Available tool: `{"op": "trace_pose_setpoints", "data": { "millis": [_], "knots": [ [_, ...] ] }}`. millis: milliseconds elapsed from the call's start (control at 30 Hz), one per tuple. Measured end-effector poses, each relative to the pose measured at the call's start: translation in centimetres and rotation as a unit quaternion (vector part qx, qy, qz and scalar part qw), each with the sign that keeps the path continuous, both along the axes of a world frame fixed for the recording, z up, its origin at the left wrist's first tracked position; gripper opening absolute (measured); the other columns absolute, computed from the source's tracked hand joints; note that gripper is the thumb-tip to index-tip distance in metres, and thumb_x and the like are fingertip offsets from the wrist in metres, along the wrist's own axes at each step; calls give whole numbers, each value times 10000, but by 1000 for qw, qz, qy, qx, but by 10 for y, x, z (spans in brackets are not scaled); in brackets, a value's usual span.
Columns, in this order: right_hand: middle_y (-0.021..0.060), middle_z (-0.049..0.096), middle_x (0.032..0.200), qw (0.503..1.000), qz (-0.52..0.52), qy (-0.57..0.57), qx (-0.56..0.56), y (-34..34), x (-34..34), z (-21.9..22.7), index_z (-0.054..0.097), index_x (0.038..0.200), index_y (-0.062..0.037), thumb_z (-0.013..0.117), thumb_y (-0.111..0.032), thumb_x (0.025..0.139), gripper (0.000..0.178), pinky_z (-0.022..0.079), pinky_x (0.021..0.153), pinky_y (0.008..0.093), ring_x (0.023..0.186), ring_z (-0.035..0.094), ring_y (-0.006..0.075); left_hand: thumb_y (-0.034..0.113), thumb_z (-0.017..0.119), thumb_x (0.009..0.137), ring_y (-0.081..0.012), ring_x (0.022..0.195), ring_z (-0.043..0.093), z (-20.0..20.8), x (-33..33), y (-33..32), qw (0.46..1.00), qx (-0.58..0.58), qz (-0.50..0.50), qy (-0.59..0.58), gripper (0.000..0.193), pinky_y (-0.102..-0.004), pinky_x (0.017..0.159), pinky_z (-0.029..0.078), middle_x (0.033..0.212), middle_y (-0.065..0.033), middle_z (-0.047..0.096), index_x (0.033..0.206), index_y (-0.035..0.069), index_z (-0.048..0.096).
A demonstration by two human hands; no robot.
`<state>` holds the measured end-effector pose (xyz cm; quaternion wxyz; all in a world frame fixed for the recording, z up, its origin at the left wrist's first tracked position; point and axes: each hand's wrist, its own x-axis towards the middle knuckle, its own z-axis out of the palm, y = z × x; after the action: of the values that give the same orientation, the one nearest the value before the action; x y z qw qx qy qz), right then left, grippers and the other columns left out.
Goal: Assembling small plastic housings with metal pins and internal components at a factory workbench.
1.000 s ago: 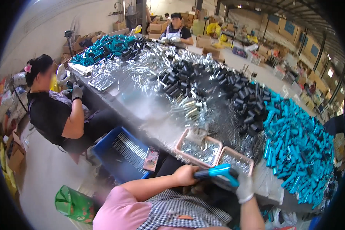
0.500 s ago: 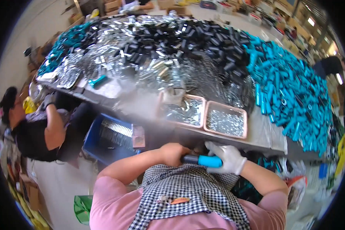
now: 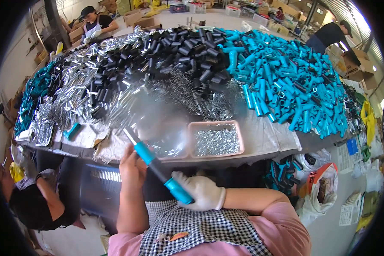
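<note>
A long foil-covered worktable is carrying heaps, left to right: teal plastic tubes, shiny metal tubes, black plastic tubes, bright blue plastic tubes. A co-worker is sitting at lower left. The bare left hand is wrapping its fingers around the blue-and-black rod-shaped assembly, apparently at its upper blue section. The white-gloved right hand is clamping the lower blue end. A pink tray of small metal parts is sitting just beyond.
</note>
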<state>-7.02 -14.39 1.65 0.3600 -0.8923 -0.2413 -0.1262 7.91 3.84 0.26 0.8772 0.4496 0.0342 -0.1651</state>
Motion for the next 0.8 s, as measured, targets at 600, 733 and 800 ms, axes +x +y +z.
{"op": "trace_pose_setpoints", "data": {
  "millis": [600,733,800],
  "knots": [
    [207,668,997,774,-465,201,-380,-339,187,-45,660,1046,-106,444,-130,865,283,526,797,482,925,654,374,323,493,994,-123,645,549,-26,-4,-26,838,82,-518,-149,370,-270,606,446,754,-41,563,1089,-32,543],
    [201,625,1148,786,-482,211,-325,-367,178,-51,673,1070,-87,441,-102,870,306,462,957,432,1096,575,383,364,427,1015,-112,611,557,-27,-10,-34,833,52,-526,-161,404,-257,553,473,729,-48,547,1026,-18,557],
    [220,613,1160,755,-490,242,-362,-360,181,-51,648,1091,-50,517,-55,831,291,476,953,427,1096,586,371,385,420,1014,-118,610,569,-23,-12,-31,836,37,-524,-160,407,-257,551,474,729,-51,557,1003,1,552]
  ]
}}
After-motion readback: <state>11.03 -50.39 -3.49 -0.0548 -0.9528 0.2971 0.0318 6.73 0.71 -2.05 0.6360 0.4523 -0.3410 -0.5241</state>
